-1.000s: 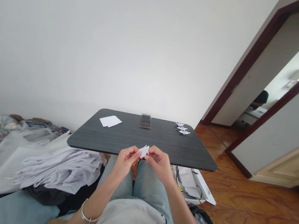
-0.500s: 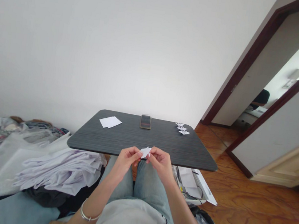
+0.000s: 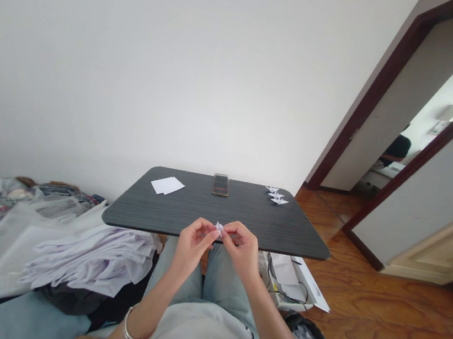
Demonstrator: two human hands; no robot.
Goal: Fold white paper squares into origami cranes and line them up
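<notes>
My left hand and my right hand meet over the near edge of a dark wood-grain table. Both pinch a small folded white paper piece between their fingertips; most of it is hidden by the fingers. A silver bangle sits on my left wrist. Farther back on the table lie flat white paper sheets at the left, a phone in the middle, and three small folded paper figures at the right.
A heap of white fabric and bags lies left of my knees. Papers and a cable sit on the wooden floor under the table's right side. An open doorway is at the right, a white wall behind.
The paper piece, earlier sticking up between my fingers, is now pressed smaller and mostly covered. Both hands have closed in on it and shifted slightly up toward the table edge.
</notes>
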